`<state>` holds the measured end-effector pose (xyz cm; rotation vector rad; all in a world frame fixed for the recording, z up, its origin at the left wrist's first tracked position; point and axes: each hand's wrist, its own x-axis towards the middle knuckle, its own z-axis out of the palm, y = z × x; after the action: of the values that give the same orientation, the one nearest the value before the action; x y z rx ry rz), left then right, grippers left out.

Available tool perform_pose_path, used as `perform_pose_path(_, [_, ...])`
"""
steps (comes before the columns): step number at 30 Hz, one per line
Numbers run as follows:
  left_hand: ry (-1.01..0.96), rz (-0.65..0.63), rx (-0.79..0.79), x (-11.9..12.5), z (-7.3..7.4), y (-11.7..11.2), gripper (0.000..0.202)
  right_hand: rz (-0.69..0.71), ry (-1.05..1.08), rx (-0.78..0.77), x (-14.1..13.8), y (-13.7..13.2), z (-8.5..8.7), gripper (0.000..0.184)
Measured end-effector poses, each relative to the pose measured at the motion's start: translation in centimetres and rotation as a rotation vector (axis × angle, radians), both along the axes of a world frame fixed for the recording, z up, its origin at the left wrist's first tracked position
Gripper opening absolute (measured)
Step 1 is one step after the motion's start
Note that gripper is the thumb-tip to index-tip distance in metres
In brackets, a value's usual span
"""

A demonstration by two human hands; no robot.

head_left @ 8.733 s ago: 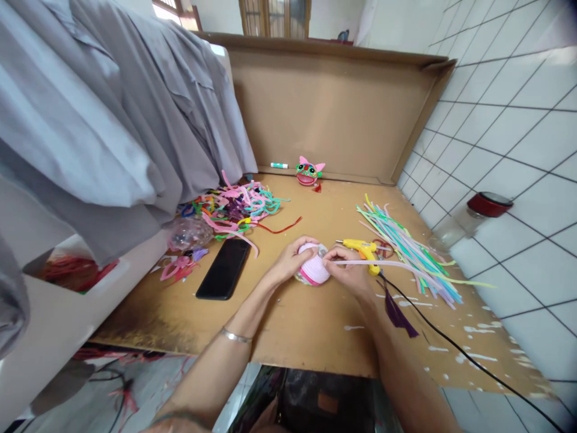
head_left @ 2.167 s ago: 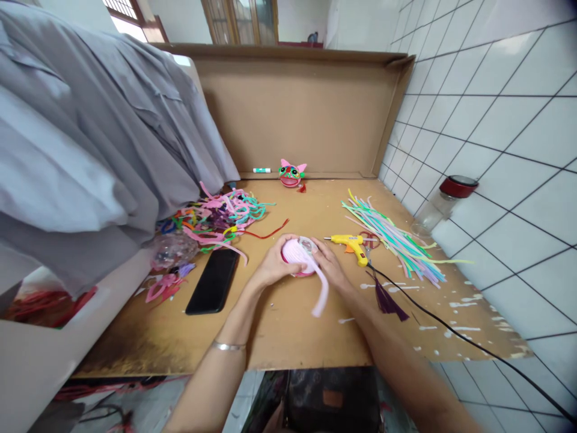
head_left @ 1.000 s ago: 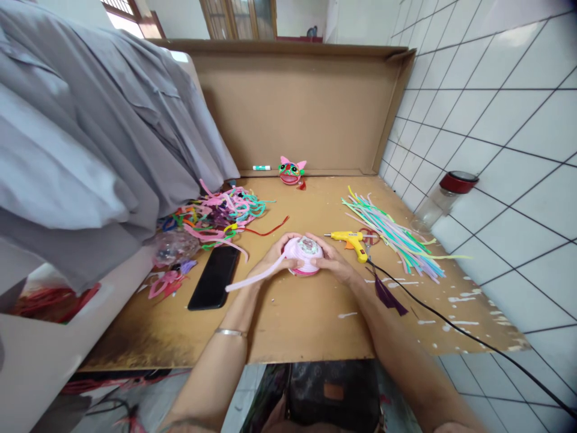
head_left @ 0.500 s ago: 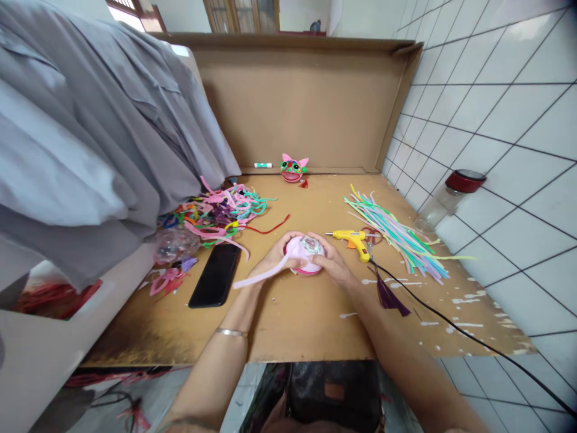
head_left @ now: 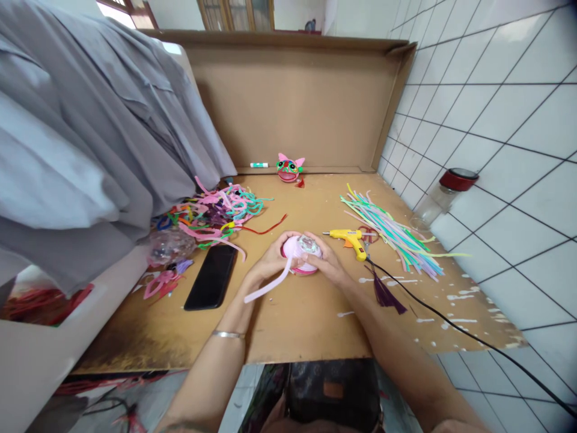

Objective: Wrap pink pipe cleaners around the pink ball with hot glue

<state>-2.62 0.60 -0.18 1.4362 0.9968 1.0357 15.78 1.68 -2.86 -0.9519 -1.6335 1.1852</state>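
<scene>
Between my two hands, just above the middle of the table, is a round pink craft piece (head_left: 294, 246) wound with pipe cleaner. A whitish, glue-like patch shows on its top, and a darker pink rim shows below. My left hand (head_left: 274, 257) is wrapped round its left side. Curled round the right side is my right hand (head_left: 328, 260), its thumb resting on the top. A loose pale pink pipe cleaner end (head_left: 269, 290) sticks out from the piece over my left wrist. To the right of my hands lies a yellow glue gun (head_left: 349, 237).
Tangled pipe cleaners (head_left: 225, 207) and a black phone (head_left: 210, 276) lie to the left. Straight pipe cleaners (head_left: 392, 231), scissors (head_left: 370, 233), a purple tassel (head_left: 386, 294) and a glass jar (head_left: 439, 201) are right. A finished animal head (head_left: 289, 169) and a marker (head_left: 259, 165) sit at the back.
The loose pipe cleaner end has swung from pointing left to pointing more down and toward me. Both hands still hold the pink piece. The whole view has shifted slightly.
</scene>
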Motion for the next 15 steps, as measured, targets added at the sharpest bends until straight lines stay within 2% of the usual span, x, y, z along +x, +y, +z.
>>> perform_pose_path(5, [-0.004,-0.002,0.017,-0.09,0.16,-0.16,0.064,-0.013,-0.072,0.125,0.02,0.05,-0.14,0.065])
perform_pose_path(10, [0.004,-0.009,-0.022,0.04,0.7,-0.36,0.068,-0.009,-0.128,0.17,0.2,0.22,-0.12,0.065])
perform_pose_path(15, [-0.021,-0.001,-0.011,0.04,0.18,-0.17,0.064,-0.022,-0.179,0.228,0.22,0.02,0.07,0.062])
